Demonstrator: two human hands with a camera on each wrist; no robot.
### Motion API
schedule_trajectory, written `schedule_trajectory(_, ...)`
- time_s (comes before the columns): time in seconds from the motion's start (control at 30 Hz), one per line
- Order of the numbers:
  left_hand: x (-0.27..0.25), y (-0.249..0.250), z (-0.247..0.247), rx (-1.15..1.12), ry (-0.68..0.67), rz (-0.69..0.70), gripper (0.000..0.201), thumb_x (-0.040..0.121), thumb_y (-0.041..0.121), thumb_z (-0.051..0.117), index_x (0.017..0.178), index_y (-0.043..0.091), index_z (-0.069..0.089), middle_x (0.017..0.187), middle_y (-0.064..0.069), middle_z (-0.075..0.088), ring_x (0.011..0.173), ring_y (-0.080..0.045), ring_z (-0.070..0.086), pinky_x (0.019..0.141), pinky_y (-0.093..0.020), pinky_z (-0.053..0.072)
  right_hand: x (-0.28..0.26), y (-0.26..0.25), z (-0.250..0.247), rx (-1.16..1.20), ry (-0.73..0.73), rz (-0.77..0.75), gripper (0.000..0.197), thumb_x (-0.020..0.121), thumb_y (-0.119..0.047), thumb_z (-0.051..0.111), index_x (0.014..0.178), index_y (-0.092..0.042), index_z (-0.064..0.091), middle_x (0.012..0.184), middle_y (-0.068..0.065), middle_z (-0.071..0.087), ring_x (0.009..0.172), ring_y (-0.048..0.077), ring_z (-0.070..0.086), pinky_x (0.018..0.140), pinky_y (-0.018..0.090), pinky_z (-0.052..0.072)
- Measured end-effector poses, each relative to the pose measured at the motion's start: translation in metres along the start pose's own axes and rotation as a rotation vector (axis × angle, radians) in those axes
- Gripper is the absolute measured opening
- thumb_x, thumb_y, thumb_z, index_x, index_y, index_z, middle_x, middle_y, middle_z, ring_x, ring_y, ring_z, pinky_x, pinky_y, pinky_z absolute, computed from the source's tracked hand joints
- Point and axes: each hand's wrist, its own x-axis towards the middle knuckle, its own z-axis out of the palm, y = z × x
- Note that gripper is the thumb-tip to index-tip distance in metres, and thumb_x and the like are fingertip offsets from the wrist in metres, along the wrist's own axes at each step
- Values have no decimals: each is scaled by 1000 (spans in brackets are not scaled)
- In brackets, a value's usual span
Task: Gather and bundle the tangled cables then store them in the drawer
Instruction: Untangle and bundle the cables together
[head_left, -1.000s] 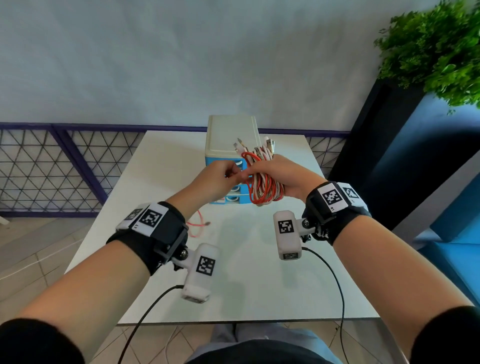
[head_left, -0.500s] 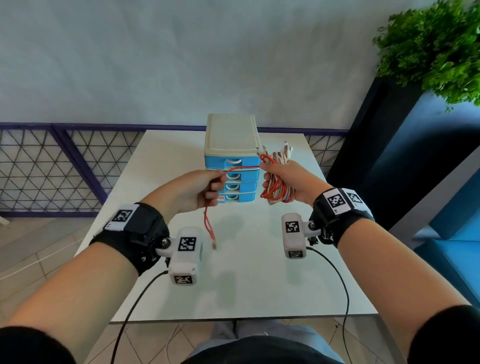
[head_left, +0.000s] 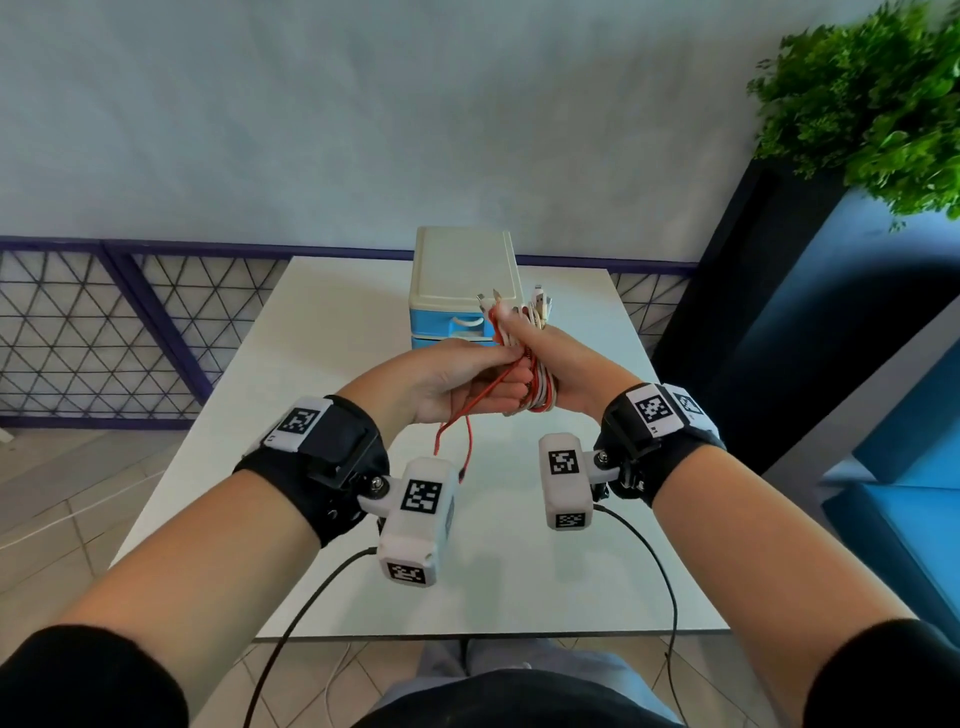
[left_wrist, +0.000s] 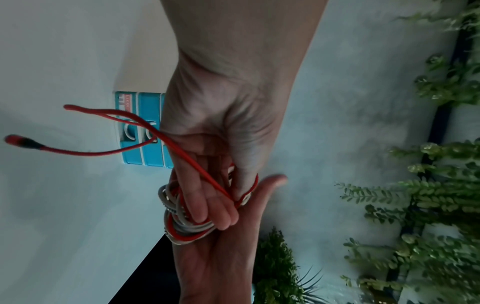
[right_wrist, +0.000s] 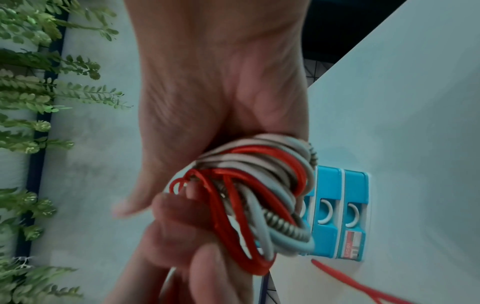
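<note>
My right hand (head_left: 530, 358) grips a coiled bundle of red and white cables (head_left: 540, 384) above the table, in front of the drawer unit (head_left: 462, 275). Plug ends stick up out of its fist. My left hand (head_left: 498, 364) lies against the bundle and pinches the loose red cable (head_left: 457, 436), whose tail hangs down toward the table. In the left wrist view the red cable (left_wrist: 192, 164) runs across my left fingers (left_wrist: 207, 205) to the bundle (left_wrist: 182, 230). The right wrist view shows the bundle (right_wrist: 259, 195) in my right hand, with the blue drawers (right_wrist: 337, 216) all closed behind it.
The white table (head_left: 337, 364) carries only the drawer unit at its far middle. A leafy plant (head_left: 857, 104) on a dark planter and a blue seat (head_left: 909, 519) stand at the right. A lattice fence (head_left: 104, 332) runs along the left. Black camera leads hang off the near edge.
Half a second ago my left hand held the red cable stretched out to the left. It has come back against the bundle, and the red tail hangs shorter.
</note>
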Motion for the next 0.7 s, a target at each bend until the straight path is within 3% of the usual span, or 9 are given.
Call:
schedule_trajectory(0.07,-2,-1,0,58,-5,-2,19,93,27,57,81,15,65,59,4,66,45,-5,58,48,-19,54,0,1,0,-46,134,-12,25,88,-28,66,75,-7,62,56,11,58,47,20,58,46,25,52)
schedule_trajectory(0.13,-3,-4,-3,103,-33,-8,23,94,34,54,77,20,59,55,9,53,38,-3,40,40,-16,42,3,2,-1,-37,241,-27,19,87,-17,64,73,-5,57,55,13,60,44,21,60,48,29,55)
schedule_trajectory(0.23,-6,-12,-19,96,-106,-86,30,97,39,45,74,21,50,50,10,33,37,-4,21,39,-15,24,8,3,-14,34,384,-67,15,88,-17,64,79,-7,57,65,12,66,52,21,65,56,36,58)
schedule_trajectory(0.33,-15,-26,-41,201,-183,-215,32,98,42,42,73,21,47,53,9,28,40,-6,20,46,-18,23,7,-3,-34,256,459,-114,12,88,-16,64,89,-6,56,72,7,67,68,21,68,78,48,58)
schedule_trajectory(0.4,-19,-33,-53,344,-180,-242,32,96,44,44,75,20,47,57,8,30,44,-8,22,50,-21,23,4,-7,-43,314,428,-118,10,88,-15,64,89,-8,58,78,6,65,77,22,69,84,48,56)
schedule_trajectory(0.47,-18,-34,-58,510,-107,-166,30,95,42,47,78,18,52,60,6,35,48,-9,26,50,-21,23,-2,-9,-43,277,361,-81,7,89,-15,63,87,-9,60,77,4,66,79,20,69,84,45,57)
schedule_trajectory(0.57,-13,-23,-53,792,135,46,28,94,38,51,77,18,61,65,4,45,57,-11,36,53,-23,28,-8,-13,-31,216,226,2,8,90,-14,61,89,-6,62,84,9,68,71,18,72,63,36,60)
schedule_trajectory(0.7,-3,-6,-42,803,325,272,31,93,37,54,83,10,66,70,-2,51,59,-12,38,50,-23,27,-9,-12,-15,-1,89,74,19,86,-14,65,101,-2,66,93,17,69,76,28,68,62,42,59)
